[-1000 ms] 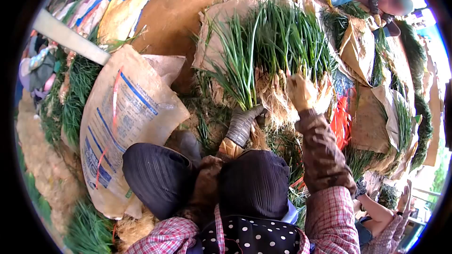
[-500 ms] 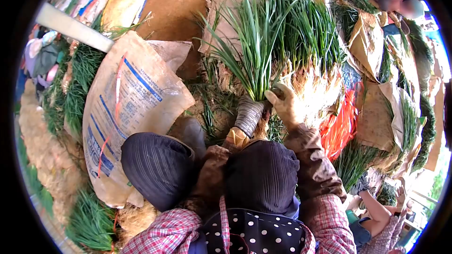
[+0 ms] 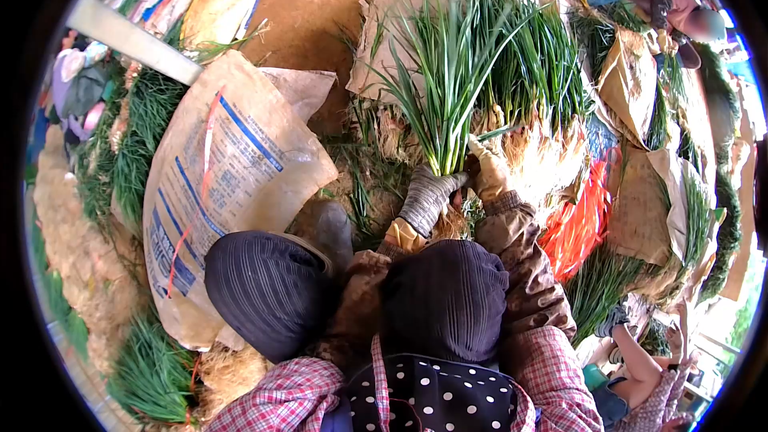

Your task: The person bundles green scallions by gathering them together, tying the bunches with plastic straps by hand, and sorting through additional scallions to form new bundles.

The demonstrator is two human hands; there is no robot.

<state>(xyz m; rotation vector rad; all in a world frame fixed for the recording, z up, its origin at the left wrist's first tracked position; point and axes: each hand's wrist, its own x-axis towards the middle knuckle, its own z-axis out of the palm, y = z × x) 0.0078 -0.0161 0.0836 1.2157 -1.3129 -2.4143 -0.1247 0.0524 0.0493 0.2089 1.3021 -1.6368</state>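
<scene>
My left hand (image 3: 430, 194), in a grey knitted glove, is wrapped around the lower stems of a bunch of long-leaved green plants (image 3: 444, 88). The leaves fan upward, away from me; pale roots (image 3: 453, 226) hang below the fist. My right hand (image 3: 490, 171), in a stained beige glove, is closed beside the stems at the bunch's right side. A short green leaf sticks out by its fingertips, but what they pinch is hidden. Just beyond lies a thick row of similar plants (image 3: 528, 72), with straw-coloured roots (image 3: 544, 152) towards me.
A large printed sack (image 3: 232, 168) lies at my left. Red plastic strips (image 3: 580, 224) lie to the right, near brown sacking (image 3: 636, 200). More plant bundles (image 3: 156, 368) are on both sides. Other people (image 3: 640, 376) are at the right; a pale bar (image 3: 132, 36) juts in upper left.
My right hand has turned and its fingers have closed in beside the stems. The bunch has shifted slightly right, still in my left hand. The view has moved a little.
</scene>
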